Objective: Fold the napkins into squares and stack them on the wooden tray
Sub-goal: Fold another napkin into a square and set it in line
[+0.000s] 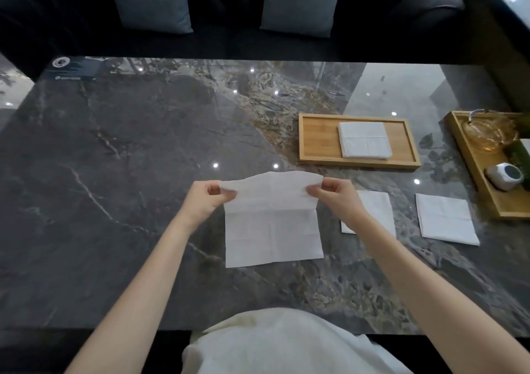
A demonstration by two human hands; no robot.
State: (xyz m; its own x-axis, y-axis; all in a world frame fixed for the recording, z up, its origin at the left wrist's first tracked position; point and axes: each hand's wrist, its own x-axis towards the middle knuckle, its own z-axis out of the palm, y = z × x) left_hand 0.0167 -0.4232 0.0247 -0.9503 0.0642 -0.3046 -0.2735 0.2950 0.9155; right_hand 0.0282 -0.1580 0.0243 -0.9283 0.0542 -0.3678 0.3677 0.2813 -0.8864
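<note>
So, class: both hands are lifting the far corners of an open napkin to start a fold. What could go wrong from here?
1. The napkin is thin; the left hand and right hand pinch only its corners, so it may tear or fold crooked.
2. The right forearm hangs over a napkin on the table and could drag it.

No text, number or brand can be read anywhere: a round white emblem and a line of pale print are seen on the dark box (75, 68) at the far left corner of the surface (114, 201), but both are too blurred to be made out.
</note>
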